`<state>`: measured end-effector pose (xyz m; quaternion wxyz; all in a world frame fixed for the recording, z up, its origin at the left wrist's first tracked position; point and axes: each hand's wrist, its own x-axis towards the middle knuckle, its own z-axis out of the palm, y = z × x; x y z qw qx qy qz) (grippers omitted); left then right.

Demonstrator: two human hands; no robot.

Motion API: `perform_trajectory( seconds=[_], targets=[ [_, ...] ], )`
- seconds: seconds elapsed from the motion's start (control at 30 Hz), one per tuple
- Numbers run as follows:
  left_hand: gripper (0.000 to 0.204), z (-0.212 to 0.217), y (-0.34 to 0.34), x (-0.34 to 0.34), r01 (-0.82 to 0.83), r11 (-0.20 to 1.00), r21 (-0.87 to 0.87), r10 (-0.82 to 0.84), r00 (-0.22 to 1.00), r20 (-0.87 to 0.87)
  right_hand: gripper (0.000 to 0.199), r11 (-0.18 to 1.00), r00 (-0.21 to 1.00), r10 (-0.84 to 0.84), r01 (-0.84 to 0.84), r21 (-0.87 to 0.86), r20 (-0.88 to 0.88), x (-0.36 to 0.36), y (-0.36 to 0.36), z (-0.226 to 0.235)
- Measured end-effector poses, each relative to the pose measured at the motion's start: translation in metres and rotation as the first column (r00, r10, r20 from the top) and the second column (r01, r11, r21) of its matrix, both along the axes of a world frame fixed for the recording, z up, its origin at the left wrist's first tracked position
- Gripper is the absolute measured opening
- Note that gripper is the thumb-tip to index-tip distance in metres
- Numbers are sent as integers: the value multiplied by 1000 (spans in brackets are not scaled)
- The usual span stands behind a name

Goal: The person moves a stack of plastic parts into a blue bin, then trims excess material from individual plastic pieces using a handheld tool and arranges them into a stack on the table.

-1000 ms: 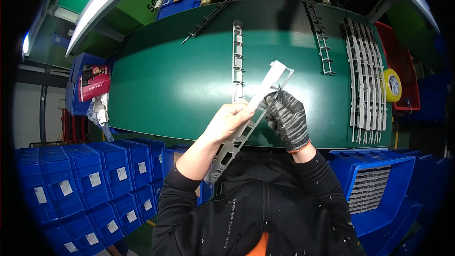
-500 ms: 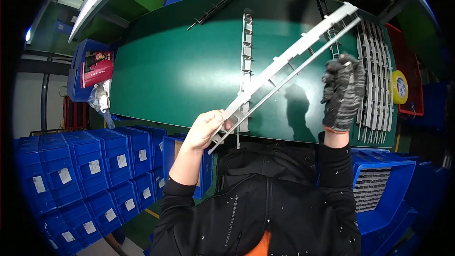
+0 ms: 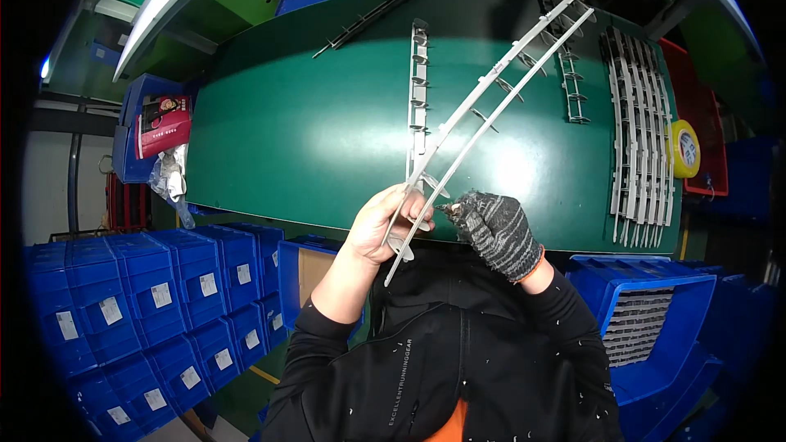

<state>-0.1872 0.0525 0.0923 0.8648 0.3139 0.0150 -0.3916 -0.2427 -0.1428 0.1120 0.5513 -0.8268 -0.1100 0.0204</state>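
My bare left hand (image 3: 378,225) is closed around the near end of a long light-grey plastic strip (image 3: 491,80). Two parallel rails joined by small crosspieces make up this strip, which slants up and away to the right. Close beside its near end is my right hand (image 3: 499,233), in a dark grey knitted glove with the fingers curled in. Something small and dark shows at those fingertips, too unclear to name. Partly behind the held strip, a similar strip (image 3: 419,82) lies lengthwise on the green table (image 3: 286,115).
Several grey strips (image 3: 643,139) lie side by side at the table's right, near a yellow tape roll (image 3: 686,149) and red bin (image 3: 708,115). A dark strip (image 3: 385,8) lies at the far edge. Blue crates (image 3: 123,278) stand lower left; another blue crate (image 3: 688,344) holds strips.
My right hand has come down and left from the table's right side to the strip's near end, its fingers now curled. The held strip has turned and its far end shifted left.
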Motion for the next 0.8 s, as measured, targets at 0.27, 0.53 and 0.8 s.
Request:
perform_trajectory(
  seconds=[0.27,0.53,0.8],
  targets=[
    [36,6,-16,-2,30,997,68,-33,998,44,15,941,937,-336,339,-18,92,8,-9,4],
    [30,-3,-17,-1,54,991,-124,-73,986,-151,15,981,979,-102,129,-146,179,-9,-7,2],
    [25,1,-27,-7,-64,940,334,-5,979,202,16,947,963,-203,239,-215,176,-2,-2,14]
  ],
)
